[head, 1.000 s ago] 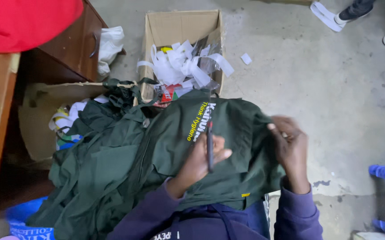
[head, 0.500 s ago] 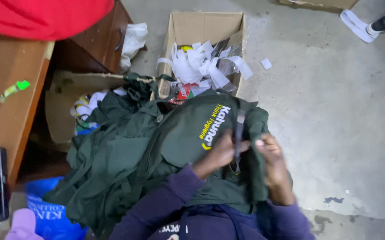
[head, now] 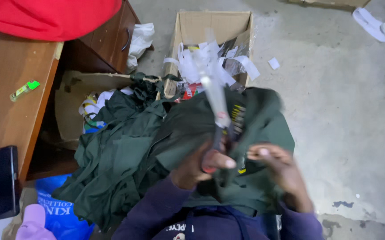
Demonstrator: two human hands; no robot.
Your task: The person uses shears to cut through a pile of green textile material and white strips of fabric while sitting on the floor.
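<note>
A dark green garment (head: 263, 129) with yellow print lies bunched over my lap. My left hand (head: 192, 169) is closed around a thin dark tool with a red handle (head: 212, 162), which stands upright over the fabric. A pale, blurred translucent strip (head: 214, 89) rises from the tool's tip towards the box beyond. My right hand (head: 279, 171) is just right of the tool, its fingers curled on a fold of the garment. Motion blur hides where the tool meets the cloth.
More green garments (head: 117, 164) are piled to my left. A cardboard box (head: 214, 22) holds white paper strips, and a second box (head: 72, 102) holds cloth. The wooden desk (head: 10, 89) carries a green marker (head: 21, 90), a black phone (head: 1, 182) and red cloth (head: 46, 18). Another person's white shoe (head: 370, 24) is far right.
My hands have drawn together over the garment and the fabric has bunched up. The tool now points upright, and a pale strip trails up from it. The view has shifted right.
</note>
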